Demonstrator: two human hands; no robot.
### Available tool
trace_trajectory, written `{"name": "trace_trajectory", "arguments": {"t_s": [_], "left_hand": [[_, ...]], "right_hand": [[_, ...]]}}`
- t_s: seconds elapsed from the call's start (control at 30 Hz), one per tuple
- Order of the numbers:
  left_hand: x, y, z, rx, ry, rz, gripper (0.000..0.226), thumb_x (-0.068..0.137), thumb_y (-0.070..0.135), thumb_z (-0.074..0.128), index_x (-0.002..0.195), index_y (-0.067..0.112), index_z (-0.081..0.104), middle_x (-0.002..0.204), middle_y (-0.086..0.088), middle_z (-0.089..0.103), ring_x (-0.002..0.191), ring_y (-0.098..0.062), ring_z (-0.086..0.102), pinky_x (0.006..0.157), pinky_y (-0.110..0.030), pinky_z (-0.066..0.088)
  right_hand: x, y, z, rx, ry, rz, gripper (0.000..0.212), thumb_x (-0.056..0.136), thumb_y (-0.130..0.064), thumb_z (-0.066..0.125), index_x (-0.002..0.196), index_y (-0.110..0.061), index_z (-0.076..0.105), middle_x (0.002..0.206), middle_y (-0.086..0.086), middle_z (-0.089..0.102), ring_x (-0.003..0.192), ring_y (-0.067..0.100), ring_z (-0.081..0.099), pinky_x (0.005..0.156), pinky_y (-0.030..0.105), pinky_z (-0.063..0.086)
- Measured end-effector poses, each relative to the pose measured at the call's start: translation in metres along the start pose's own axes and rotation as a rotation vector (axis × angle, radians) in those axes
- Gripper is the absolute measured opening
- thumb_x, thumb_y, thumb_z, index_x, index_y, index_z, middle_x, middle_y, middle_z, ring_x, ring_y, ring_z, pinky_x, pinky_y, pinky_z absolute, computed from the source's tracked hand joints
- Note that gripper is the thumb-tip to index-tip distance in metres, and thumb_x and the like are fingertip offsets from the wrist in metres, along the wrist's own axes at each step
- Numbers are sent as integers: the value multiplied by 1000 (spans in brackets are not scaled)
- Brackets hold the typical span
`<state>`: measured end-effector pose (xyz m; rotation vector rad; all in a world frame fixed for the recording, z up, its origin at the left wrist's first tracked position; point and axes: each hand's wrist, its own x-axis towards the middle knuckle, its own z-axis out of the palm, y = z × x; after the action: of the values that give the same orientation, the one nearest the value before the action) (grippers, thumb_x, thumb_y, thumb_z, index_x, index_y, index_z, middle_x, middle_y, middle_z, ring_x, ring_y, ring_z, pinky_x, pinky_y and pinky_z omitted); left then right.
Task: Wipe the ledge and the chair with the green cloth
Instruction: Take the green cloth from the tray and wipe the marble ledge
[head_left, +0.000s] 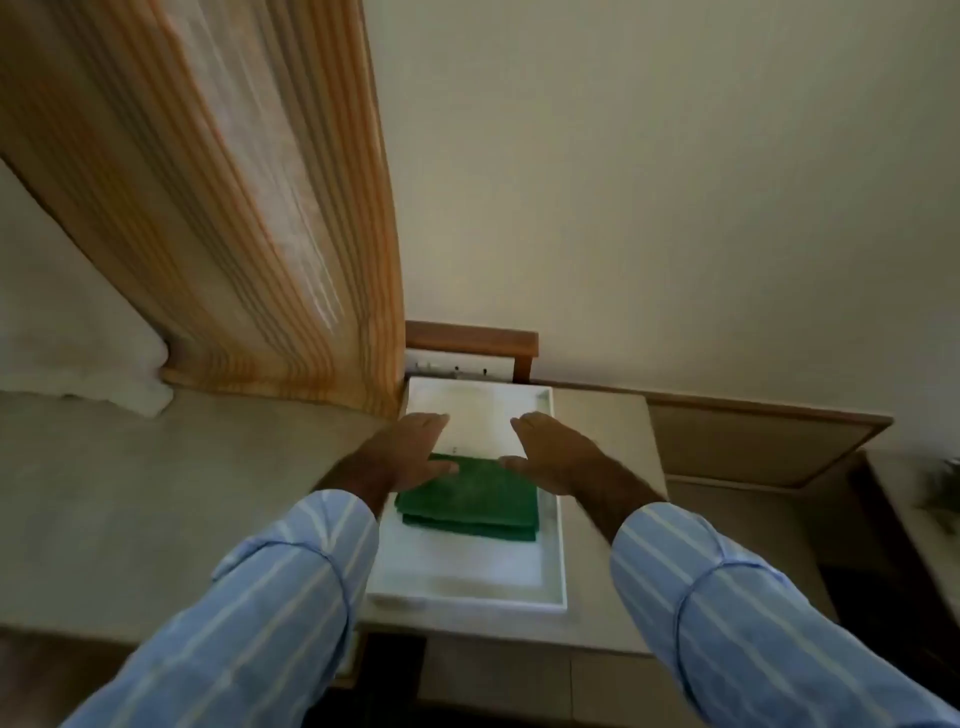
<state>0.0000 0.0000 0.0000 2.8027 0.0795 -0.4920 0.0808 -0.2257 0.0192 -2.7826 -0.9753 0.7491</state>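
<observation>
1. A plain cream wall (675, 182) was seen filling the upper right of the view.
2. A long orange and beige striped curtain (249, 208) was seen hanging at the left, its lower edge reaching the pale stone ledge (156, 493).
3. The ledge was seen running across the view below the curtain and carrying a shallow white rectangular tray (553, 545).
4. A brown wooden frame (470, 336) was seen just behind the far end of the tray, with a white switch plate (457, 368) below it.
5. Two forearms in light blue sleeves with white stripes (270, 613) were seen stretched forward over the tray.
6. The folded green cloth (472, 501) was seen lying flat inside the tray, about at its middle, with bare white tray floor both beyond it and nearer the camera.
7. The left hand (410, 449) was held palm down at the cloth's far left corner, its fingers (434, 422) spread open and gripping nothing; whether the thumb touched the cloth could not be told through the blur.
8. The right hand (556, 454) was held palm down beside the cloth's far right corner, its fingers straight and open, nothing being gripped.
9. A blurred green plant (940, 493) was seen at the far right edge.
</observation>
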Motion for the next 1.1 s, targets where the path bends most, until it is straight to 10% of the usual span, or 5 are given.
{"name": "trace_trajectory", "arguments": {"t_s": [0.57, 1.1], "left_hand": [[-17, -32, 21, -171, 113, -122, 26, 88, 23, 62, 110, 9, 66, 115, -15, 59, 108, -30, 56, 87, -33, 44], [-245, -279, -76, -532, 858, -450, 19, 82, 17, 74, 101, 14, 75, 86, -1, 70, 80, -18, 64, 70, -23, 45]], "right_hand": [[56, -37, 2, -127, -207, 64, 44, 89, -37, 75, 122, -8, 71, 124, 10, 70, 115, 27, 66, 100, 38, 58], [109, -372, -62, 127, 183, -403, 24, 84, -20, 76, 106, -8, 74, 97, 8, 67, 97, 30, 67, 75, 30, 41]]}}
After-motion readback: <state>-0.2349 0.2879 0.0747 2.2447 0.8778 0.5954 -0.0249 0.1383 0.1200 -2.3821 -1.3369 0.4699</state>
